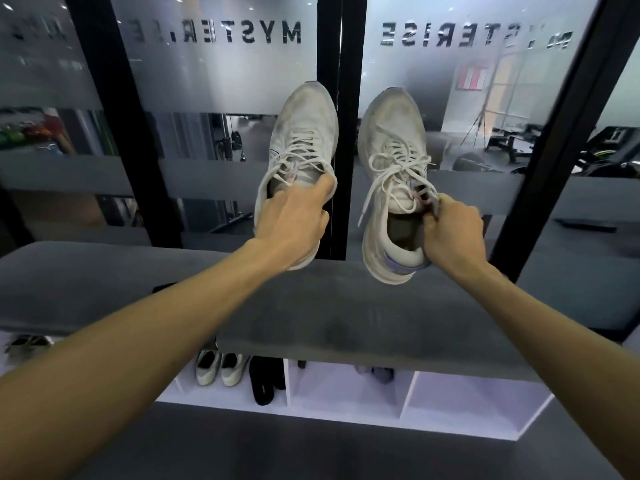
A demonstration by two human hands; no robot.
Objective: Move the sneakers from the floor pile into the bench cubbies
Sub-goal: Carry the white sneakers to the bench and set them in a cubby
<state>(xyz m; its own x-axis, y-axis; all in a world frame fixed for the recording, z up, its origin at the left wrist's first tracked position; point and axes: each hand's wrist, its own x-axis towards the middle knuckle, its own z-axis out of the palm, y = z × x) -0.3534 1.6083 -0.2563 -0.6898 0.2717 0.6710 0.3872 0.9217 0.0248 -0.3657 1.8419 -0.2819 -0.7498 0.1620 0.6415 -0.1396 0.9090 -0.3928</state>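
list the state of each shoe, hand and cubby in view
left hand: grip shut on left sneaker
right hand: grip shut on right sneaker
left sneaker: held up, laced
right sneaker: held up, laces loose
left cubby: holds pale and black shoes
right cubby: looks empty

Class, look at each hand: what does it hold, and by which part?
The left hand holds one white sneaker by its collar; the right hand holds the other white sneaker, its grip at the collar's side.

Frosted glass wall [221, 74], black frames, mirrored lettering. Grey floor [311, 452]. Gym gear shows dimly behind the glass.
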